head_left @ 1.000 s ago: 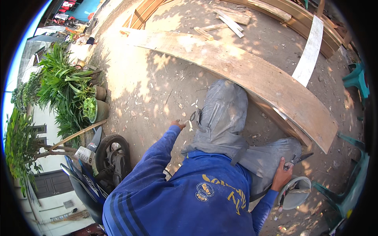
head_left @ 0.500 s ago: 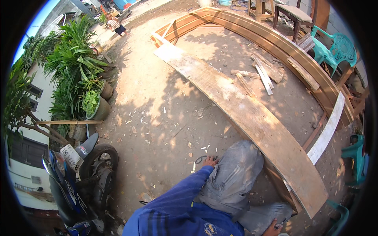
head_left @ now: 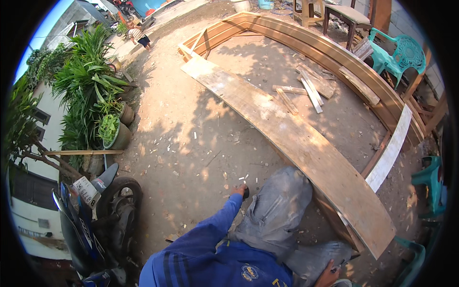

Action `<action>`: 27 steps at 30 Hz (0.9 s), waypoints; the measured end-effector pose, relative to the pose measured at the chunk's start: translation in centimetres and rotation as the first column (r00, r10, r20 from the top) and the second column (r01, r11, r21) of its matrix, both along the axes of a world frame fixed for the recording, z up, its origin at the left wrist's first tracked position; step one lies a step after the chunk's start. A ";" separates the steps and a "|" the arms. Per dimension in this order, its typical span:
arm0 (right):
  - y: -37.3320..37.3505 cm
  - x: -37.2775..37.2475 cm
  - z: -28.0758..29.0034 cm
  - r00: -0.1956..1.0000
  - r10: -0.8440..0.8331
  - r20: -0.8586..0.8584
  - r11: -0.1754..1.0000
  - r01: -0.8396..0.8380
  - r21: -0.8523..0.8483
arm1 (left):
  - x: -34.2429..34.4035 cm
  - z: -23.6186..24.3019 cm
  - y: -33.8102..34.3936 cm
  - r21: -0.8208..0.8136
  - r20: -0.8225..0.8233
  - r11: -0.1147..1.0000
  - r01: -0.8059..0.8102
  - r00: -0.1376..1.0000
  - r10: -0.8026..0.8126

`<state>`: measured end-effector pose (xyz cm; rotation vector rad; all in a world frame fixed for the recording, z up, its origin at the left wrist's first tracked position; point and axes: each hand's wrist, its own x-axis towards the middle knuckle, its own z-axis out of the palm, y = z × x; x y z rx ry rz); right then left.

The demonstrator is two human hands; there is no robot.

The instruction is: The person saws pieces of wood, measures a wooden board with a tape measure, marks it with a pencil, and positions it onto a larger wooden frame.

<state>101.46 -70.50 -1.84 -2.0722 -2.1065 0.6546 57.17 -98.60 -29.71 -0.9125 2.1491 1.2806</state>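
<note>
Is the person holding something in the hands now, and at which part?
The left hand touches a small dark thing at the knee; the grip cannot be told. The right hand is half out of view.

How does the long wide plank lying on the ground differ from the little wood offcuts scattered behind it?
The long wide wooden plank is one broad piece running across the yard; the short thin wood offcuts are several narrow strips lying at crossed angles. The plank reaches the person's knee; the offcuts lie farther off. Both are pale bare wood.

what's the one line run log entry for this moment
left hand on dirt ground, by small dark object | right hand low at knee, grip unclear | long plank alongside
</note>
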 end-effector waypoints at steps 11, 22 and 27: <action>-1.8 -14.1 2.9 0.595 0.275 -0.755 0.905 -0.425 -0.005 | 1.1 25.9 12.8 0.504 -0.249 0.637 0.584 0.804 -0.540; -2.1 -8.7 4.3 0.622 -0.135 -0.771 0.833 -0.350 -0.429 | 17.0 32.9 18.7 -0.027 -0.627 -0.141 0.990 -0.127 -0.769; -2.6 -7.6 4.5 0.741 -0.175 -0.648 0.742 -0.334 -0.582 | 16.9 33.0 18.0 0.030 -0.601 -0.247 0.969 -0.180 -0.779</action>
